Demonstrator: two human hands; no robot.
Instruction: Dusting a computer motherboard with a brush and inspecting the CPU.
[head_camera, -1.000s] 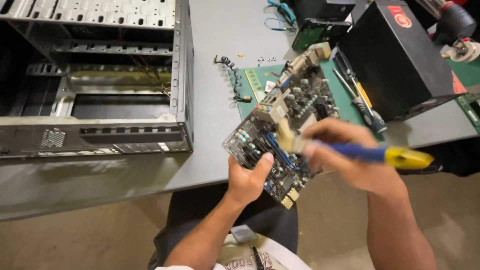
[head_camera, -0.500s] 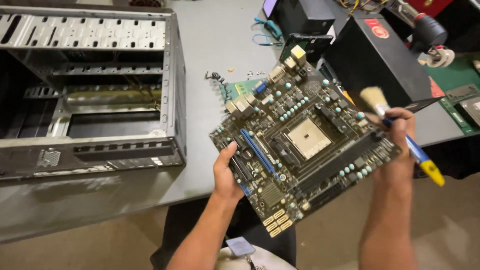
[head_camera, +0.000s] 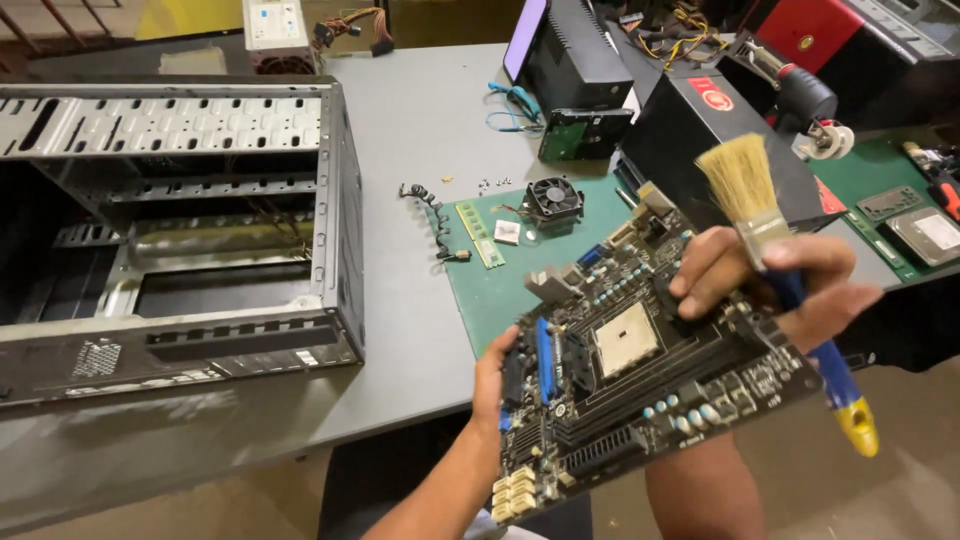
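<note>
Gripping the motherboard (head_camera: 640, 370), the left hand (head_camera: 492, 375) hides its fingers underneath; the right hand (head_camera: 775, 285) clasps board and paintbrush (head_camera: 765, 225).

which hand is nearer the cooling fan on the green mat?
Right. The right hand, holding the brush, is right of the cooling fan; the left hand is lower, on the motherboard.

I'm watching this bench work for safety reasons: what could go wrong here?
The motherboard hangs past the table edge, pinched at its edges by the left hand and right hand; it might slip and fall. The right hand also holds the brush, which may weaken its grip.
</note>
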